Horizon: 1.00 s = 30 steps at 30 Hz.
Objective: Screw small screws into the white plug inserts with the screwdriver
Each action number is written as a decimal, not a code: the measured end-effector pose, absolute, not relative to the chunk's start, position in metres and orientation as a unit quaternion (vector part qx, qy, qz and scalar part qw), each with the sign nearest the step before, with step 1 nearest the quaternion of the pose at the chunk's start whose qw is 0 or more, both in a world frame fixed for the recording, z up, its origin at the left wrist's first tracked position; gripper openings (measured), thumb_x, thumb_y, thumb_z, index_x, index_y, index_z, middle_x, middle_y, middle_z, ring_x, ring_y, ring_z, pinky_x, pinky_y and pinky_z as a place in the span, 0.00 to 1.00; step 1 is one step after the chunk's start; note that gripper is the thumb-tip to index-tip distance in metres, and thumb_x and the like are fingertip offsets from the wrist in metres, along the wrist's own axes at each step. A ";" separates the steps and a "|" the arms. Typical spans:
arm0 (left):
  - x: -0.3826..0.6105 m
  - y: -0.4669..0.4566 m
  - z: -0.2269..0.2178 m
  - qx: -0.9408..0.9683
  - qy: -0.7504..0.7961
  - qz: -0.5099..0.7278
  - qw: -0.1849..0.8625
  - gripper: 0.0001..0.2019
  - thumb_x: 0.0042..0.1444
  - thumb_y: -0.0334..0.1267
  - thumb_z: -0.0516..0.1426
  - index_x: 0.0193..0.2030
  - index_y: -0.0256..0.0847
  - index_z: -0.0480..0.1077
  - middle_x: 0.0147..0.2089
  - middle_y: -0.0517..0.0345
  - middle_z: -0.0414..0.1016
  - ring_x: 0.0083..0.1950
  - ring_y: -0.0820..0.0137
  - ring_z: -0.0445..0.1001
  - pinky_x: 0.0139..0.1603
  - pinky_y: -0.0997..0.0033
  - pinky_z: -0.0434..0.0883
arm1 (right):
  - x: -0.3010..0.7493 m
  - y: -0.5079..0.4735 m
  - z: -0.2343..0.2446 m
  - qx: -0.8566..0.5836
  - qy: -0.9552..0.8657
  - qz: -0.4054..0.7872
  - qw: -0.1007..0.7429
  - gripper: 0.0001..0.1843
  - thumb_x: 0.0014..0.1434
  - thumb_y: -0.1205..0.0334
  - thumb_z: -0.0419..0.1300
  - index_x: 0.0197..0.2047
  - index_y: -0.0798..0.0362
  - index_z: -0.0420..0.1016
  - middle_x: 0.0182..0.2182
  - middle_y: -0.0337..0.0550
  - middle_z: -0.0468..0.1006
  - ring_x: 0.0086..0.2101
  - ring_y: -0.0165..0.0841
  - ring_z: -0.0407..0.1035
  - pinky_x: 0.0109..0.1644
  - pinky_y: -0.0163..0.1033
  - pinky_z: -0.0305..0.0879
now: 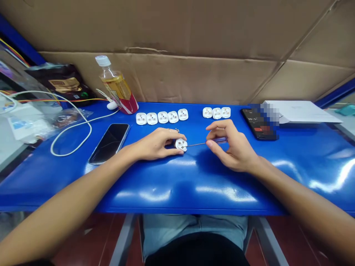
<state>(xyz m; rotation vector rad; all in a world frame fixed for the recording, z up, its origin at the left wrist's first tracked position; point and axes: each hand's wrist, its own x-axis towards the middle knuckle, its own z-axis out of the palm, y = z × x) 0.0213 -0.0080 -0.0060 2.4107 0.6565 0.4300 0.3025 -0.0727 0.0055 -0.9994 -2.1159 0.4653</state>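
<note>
My left hand [155,144] pins a small white plug [181,144] to the blue table [194,184], fingers wrapped round its left side. My right hand [230,146] holds a thin screwdriver [206,142] with a blue handle; its metal tip touches the plug's face. Behind my hands lie two rows of matching white plugs: several in the left row [162,117], three in the right row [216,112].
A black phone [110,143] lies at the left, ringed by a white cable [73,125]. A bottle of yellow liquid [118,87] stands behind it. A second phone [259,123] and a white box [301,111] sit at the right. Cardboard [194,55] walls the back.
</note>
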 end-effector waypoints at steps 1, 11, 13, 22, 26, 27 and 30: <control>0.022 -0.008 -0.006 0.907 0.246 0.163 0.299 0.20 0.68 0.51 0.63 0.58 0.40 0.78 0.44 0.54 0.79 0.38 0.70 0.73 0.41 0.71 0.67 | 0.303 -0.072 0.005 -0.404 -0.820 0.180 0.364 0.14 0.70 0.60 0.60 0.56 0.48 0.64 0.37 0.42 0.82 0.35 0.39 0.82 0.36 0.41 0.76; 0.022 -0.008 -0.004 0.913 0.229 0.160 0.298 0.18 0.68 0.51 0.62 0.56 0.40 0.78 0.44 0.52 0.80 0.41 0.67 0.74 0.42 0.71 0.67 | 0.305 -0.069 0.009 -0.407 -0.814 0.209 0.356 0.07 0.69 0.59 0.61 0.48 0.47 0.67 0.37 0.42 0.82 0.34 0.37 0.81 0.39 0.41 0.78; 0.022 -0.009 -0.004 0.913 0.227 0.160 0.297 0.18 0.68 0.50 0.62 0.56 0.40 0.78 0.43 0.52 0.80 0.41 0.67 0.74 0.42 0.72 0.67 | 0.305 -0.069 0.009 -0.426 -0.804 0.227 0.348 0.05 0.71 0.58 0.60 0.44 0.47 0.67 0.33 0.39 0.82 0.30 0.35 0.80 0.36 0.40 0.77; 0.022 -0.010 -0.004 0.915 0.227 0.161 0.293 0.17 0.67 0.49 0.63 0.54 0.39 0.79 0.41 0.53 0.79 0.39 0.68 0.73 0.41 0.71 0.66 | 0.303 -0.070 0.008 -0.438 -0.802 0.214 0.344 0.06 0.71 0.56 0.61 0.44 0.46 0.68 0.27 0.35 0.79 0.23 0.32 0.75 0.28 0.38 0.70; 0.022 -0.009 -0.005 0.917 0.224 0.168 0.285 0.18 0.67 0.49 0.64 0.55 0.38 0.78 0.41 0.52 0.79 0.38 0.68 0.73 0.41 0.71 0.66 | 0.305 -0.069 0.009 -0.424 -0.803 0.223 0.355 0.09 0.69 0.56 0.63 0.48 0.46 0.67 0.34 0.39 0.81 0.30 0.35 0.79 0.35 0.40 0.76; 0.022 -0.009 -0.005 0.917 0.223 0.168 0.285 0.18 0.67 0.49 0.64 0.56 0.38 0.78 0.41 0.52 0.79 0.38 0.68 0.73 0.41 0.71 0.66 | 0.305 -0.069 0.009 -0.419 -0.804 0.225 0.357 0.10 0.68 0.56 0.64 0.48 0.46 0.67 0.37 0.41 0.82 0.33 0.36 0.79 0.36 0.40 0.76; 0.021 -0.008 -0.006 0.915 0.227 0.165 0.290 0.19 0.67 0.50 0.64 0.55 0.38 0.79 0.40 0.53 0.79 0.37 0.68 0.73 0.39 0.72 0.65 | 0.303 -0.070 0.009 -0.422 -0.804 0.244 0.342 0.08 0.69 0.56 0.64 0.45 0.47 0.68 0.35 0.40 0.82 0.30 0.34 0.78 0.32 0.39 0.73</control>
